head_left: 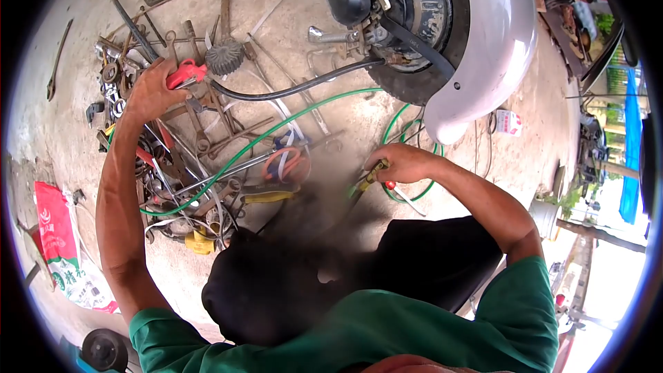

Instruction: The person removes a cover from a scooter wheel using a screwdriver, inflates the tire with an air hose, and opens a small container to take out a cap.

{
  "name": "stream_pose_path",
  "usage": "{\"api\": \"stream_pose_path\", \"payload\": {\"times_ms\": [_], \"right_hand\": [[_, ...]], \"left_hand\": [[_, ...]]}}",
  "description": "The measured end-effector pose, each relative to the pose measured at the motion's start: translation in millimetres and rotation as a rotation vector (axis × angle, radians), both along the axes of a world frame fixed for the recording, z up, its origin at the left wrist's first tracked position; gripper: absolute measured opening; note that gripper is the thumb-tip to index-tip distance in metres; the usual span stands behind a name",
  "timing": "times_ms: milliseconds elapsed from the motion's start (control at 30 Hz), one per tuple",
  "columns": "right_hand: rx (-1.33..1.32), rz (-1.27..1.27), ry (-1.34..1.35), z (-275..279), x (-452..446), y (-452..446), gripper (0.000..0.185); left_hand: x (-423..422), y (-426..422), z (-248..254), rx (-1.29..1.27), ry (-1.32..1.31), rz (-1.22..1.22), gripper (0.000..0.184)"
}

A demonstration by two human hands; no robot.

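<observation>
My left hand [150,90] reaches over the heap of tools at the upper left, its fingers closed by a red-handled tool [186,74]. Just right of that tool lies a dark ridged round part [226,57]. My right hand [404,164] is closed around a yellow-green handled tool [373,174], whose lower end is blurred. A green hose [276,126] curves between the hands and coils below the wheel. A black cable [297,88] runs from near the red-handled tool to the wheel hub [414,14].
A wheel with a pale fender [494,41] stands at the upper right. Wrenches and other tools [200,141] spread over the concrete floor. Yellow-handled pliers [269,193] lie near my knees. A red and white bag [62,242] is at the left.
</observation>
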State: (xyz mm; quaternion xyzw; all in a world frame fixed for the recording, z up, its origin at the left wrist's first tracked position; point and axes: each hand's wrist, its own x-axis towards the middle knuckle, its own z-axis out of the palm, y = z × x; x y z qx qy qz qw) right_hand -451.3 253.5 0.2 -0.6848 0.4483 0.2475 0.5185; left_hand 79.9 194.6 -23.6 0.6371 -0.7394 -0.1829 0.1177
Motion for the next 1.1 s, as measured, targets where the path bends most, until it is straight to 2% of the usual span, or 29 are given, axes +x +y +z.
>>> {"api": "stream_pose_path", "payload": {"times_ms": [333, 600, 700, 800, 1100], "right_hand": [[-0.083, 0.029, -0.08, -8.5, -5.5, 1.8, 0.037], [-0.058, 0.011, -0.039, -4.2, -4.2, 0.7, 0.038], [-0.07, 0.01, -0.045, -3.9, -5.0, 1.7, 0.039], [-0.068, 0.022, -0.045, -6.2, -6.5, 1.0, 0.04], [-0.044, 0.004, -0.027, -4.7, -4.1, 0.0, 0.04]], "left_hand": [[-0.7, 0.0, 0.4, 0.015, -0.008, 0.007, 0.064], [-1.6, -2.4, 1.4, 0.033, -0.044, 0.007, 0.059], [-2.0, -4.1, 4.8, 0.105, -0.066, 0.012, 0.072], [-1.4, -1.0, 0.5, -0.001, -0.026, -0.004, 0.059], [1.6, -1.8, -0.9, 0.03, -0.019, 0.001, 0.062]]}}
